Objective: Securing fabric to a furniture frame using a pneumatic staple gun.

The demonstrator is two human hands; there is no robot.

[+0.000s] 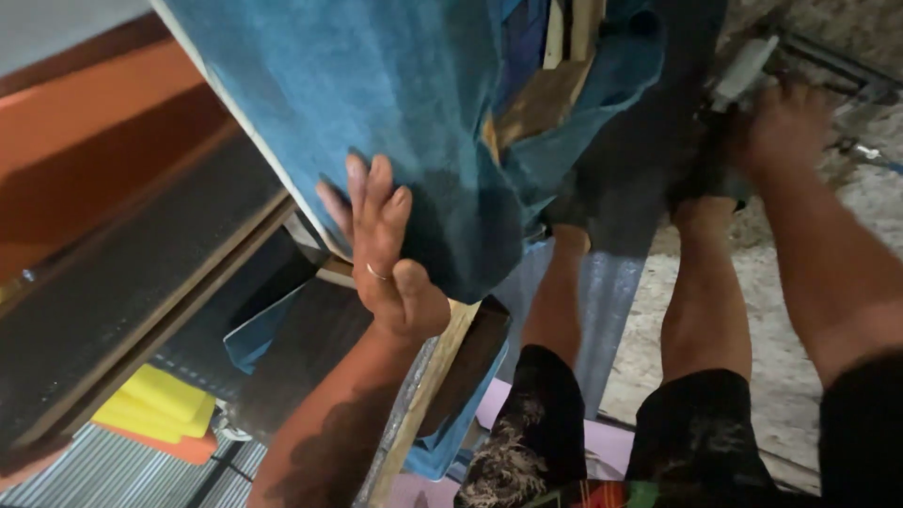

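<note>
My left hand (381, 249), with a ring on one finger, presses flat with spread fingers against teal blue fabric (376, 103) stretched over a padded wooden frame (428, 390). The fabric hangs loose in folds at the frame's corner. My right hand (785, 127) reaches to the upper right and grips a light-coloured tool (743, 71), blurred and partly hidden behind the hand. My bare legs (705, 292) in dark patterned shorts stand below.
A dark board with a wooden edge (141, 292) and an orange panel (94, 132) lie at left. Yellow foam pieces (160, 400) rest at lower left on a striped surface. Rough pale floor (790, 310) at right.
</note>
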